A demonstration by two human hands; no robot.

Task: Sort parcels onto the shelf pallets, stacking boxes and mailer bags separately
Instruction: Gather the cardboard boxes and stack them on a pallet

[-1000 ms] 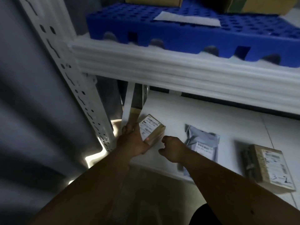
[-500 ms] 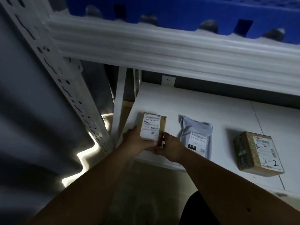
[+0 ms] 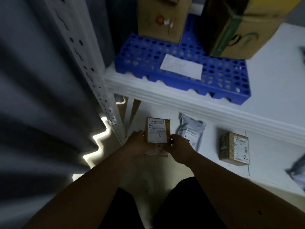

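small labelled box (image 3: 157,130) held between both hands, left hand (image 3: 140,142), right hand (image 3: 180,147)

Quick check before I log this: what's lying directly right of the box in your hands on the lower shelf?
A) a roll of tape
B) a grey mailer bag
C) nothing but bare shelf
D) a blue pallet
B: a grey mailer bag lies flat on the lower shelf just right of the box that the left hand and right hand grip; a second box sits farther right.
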